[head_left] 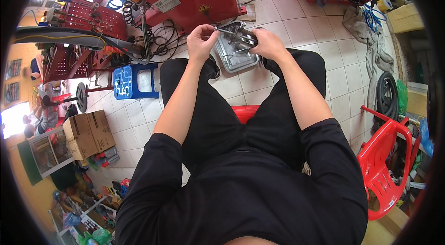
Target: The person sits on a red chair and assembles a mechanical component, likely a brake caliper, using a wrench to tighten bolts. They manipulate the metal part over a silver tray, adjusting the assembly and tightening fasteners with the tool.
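My right hand (270, 44) is wrapped round a dark metal mechanical part (242, 36) with cylindrical pieces and a bracket-like frame. On the left end of this part, my left hand (200, 45) pinches a slim silver rod (220, 30) between thumb and fingertips. Whether the rod is fixed to the part or separate cannot be made out. Just below both hands, a grey plastic tray (241, 66) sits on the floor between my feet. Some of its inside is hidden behind the metal part.
Ahead stands a large red machine (190, 2) with black cables (162, 36) beside it. A blue stool (127, 83) and cardboard boxes (88, 135) are at my left. On the right are a red plastic chair (384, 166), a tire (386, 94) and a grey cloth (371, 43).
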Motion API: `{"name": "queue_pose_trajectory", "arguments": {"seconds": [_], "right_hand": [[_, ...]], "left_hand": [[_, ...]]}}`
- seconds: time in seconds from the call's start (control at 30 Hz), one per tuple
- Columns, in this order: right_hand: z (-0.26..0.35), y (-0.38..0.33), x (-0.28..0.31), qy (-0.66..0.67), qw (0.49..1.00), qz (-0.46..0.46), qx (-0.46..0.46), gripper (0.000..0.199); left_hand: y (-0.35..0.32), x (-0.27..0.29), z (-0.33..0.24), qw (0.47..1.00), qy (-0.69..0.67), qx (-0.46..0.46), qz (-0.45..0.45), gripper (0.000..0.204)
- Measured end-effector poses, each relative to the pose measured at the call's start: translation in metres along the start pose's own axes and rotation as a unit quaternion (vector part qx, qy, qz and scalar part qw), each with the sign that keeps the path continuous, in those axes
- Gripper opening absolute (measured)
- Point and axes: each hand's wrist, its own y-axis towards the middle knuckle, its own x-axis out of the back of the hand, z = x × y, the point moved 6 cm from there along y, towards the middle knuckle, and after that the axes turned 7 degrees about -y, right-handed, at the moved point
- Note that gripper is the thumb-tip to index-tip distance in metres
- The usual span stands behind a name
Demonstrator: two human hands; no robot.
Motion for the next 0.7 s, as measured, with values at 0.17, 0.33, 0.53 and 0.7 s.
{"name": "queue_pose_trajectory", "arguments": {"seconds": [0.17, 0.33, 0.53, 0.7], "right_hand": [[0.000, 0.001, -0.001, 0.000, 1.000, 0.005, -0.003, 0.042], [0.001, 0.000, -0.001, -0.006, 1.000, -0.002, 0.003, 0.042], [0.000, 0.000, 0.000, -0.007, 1.000, 0.013, -0.006, 0.046], [-0.001, 0.000, -0.001, -0.005, 1.000, -0.001, -0.001, 0.046]], "left_hand": [[0.002, 0.003, 0.002, 1.000, 0.016, -0.011, -0.010, 0.017], [0.003, 0.005, 0.004, 0.998, 0.057, 0.004, -0.017, 0.015], [0.003, 0.005, 0.007, 1.000, -0.020, 0.012, 0.003, 0.009], [0.004, 0.003, -0.004, 0.999, -0.043, -0.028, 0.014, 0.011]]}}
